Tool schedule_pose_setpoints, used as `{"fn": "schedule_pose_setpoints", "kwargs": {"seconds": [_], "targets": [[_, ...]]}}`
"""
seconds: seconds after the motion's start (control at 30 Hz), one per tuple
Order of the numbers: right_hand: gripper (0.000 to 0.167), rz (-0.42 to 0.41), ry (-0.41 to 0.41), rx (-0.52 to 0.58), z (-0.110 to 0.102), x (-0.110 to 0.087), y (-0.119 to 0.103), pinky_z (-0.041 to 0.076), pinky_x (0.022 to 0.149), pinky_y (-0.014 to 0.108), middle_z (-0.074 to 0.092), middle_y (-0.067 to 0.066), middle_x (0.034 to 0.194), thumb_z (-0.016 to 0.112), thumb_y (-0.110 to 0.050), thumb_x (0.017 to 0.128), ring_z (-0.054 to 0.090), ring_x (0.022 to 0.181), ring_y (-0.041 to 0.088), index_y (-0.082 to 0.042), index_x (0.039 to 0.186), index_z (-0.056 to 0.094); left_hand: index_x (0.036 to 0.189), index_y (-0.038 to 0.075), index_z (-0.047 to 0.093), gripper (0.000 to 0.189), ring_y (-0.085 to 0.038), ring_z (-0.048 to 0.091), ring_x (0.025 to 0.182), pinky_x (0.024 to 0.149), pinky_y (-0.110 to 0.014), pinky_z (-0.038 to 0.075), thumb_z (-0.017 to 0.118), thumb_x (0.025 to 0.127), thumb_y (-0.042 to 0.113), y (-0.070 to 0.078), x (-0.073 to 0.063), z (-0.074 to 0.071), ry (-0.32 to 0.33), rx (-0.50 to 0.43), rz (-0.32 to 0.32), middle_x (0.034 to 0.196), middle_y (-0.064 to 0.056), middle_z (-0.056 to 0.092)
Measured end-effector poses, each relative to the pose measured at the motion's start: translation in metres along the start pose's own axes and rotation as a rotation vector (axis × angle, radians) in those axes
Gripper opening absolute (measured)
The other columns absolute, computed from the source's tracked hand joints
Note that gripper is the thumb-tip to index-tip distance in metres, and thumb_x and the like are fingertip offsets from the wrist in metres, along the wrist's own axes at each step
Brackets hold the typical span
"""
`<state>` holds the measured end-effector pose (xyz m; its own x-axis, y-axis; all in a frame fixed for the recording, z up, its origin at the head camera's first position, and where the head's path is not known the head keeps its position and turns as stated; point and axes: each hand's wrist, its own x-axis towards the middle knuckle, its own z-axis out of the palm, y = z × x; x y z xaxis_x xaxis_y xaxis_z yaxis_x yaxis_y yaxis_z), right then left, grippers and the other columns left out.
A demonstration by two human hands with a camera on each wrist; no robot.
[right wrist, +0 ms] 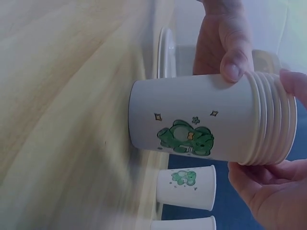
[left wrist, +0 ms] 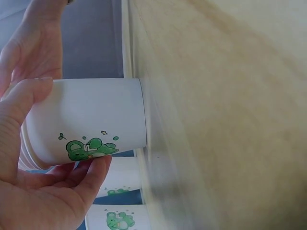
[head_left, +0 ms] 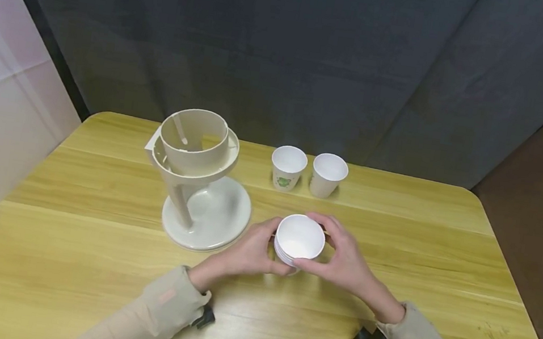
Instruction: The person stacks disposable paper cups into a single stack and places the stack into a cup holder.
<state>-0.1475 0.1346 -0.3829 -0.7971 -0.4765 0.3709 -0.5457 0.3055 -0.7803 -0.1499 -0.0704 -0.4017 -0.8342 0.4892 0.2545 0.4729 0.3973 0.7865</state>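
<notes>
A nested stack of white paper cups [head_left: 300,237] stands between both hands, close over the table or on it. My left hand [head_left: 254,249] grips the stack from the left, its thumb and fingers around the cup wall below the rims. From the other side, my right hand [head_left: 344,259] holds the stack up at the rims. Several stacked rims show in the right wrist view, above a green bear print [right wrist: 187,138] on the lowest cup. Behind the stack stand two single paper cups, the left one [head_left: 288,166] with a green print and the right one [head_left: 328,174] beside it.
A cream-coloured stand [head_left: 188,173] with a ring-shaped holder on top and a round base [head_left: 219,214] is to the left of the hands. All of this is on a wooden table [head_left: 87,242]. A dark curtain [head_left: 267,48] hangs behind the table.
</notes>
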Motion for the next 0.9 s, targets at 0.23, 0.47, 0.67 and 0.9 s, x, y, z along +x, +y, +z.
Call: {"fn": "schedule_pose_setpoints", "kwargs": {"seconds": [0.23,0.47,0.67,0.9], "targets": [[0.058,-0.038,0.012,0.061,-0.01,-0.001,0.01,0.047,0.092,0.04,0.056,0.02,0.119,0.072,0.003,0.075,0.054,0.108,0.027,0.009,0.127,0.047,0.119,-0.004,0.052,0.069,-0.021,0.06,0.097,0.085,-0.032,0.051,0.085,0.062,0.016,0.0,0.0,0.001,0.002,0.006,-0.019,0.109,-0.012,0.063],[0.049,0.02,0.125,0.048,-0.024,-0.001,0.028,0.046,0.093,0.04,0.057,0.024,0.116,0.067,0.009,0.077,0.054,0.107,0.034,0.013,0.123,0.049,0.121,-0.003,0.052,0.072,-0.021,0.06,0.098,0.086,-0.032,0.05,0.086,0.061,0.017,0.0,0.001,0.001,-0.003,0.001,-0.048,0.11,-0.011,0.063],[0.05,0.082,0.187,0.021,-0.035,0.001,0.035,0.046,0.094,0.03,0.058,0.024,0.115,0.068,0.008,0.078,0.055,0.107,0.035,0.011,0.123,0.05,0.12,-0.003,0.052,0.071,-0.022,0.06,0.099,0.086,-0.031,0.05,0.086,0.061,0.016,0.001,0.0,0.001,0.001,0.0,-0.025,0.11,-0.012,0.062],[0.051,0.169,0.241,-0.031,-0.045,0.008,0.041,0.045,0.096,0.04,0.055,0.026,0.119,0.07,0.004,0.079,0.054,0.109,0.035,0.011,0.124,0.049,0.12,-0.004,0.051,0.071,-0.023,0.06,0.099,0.086,-0.03,0.051,0.086,0.061,0.015,0.001,0.001,0.001,0.0,0.0,-0.021,0.11,-0.013,0.062]]}}
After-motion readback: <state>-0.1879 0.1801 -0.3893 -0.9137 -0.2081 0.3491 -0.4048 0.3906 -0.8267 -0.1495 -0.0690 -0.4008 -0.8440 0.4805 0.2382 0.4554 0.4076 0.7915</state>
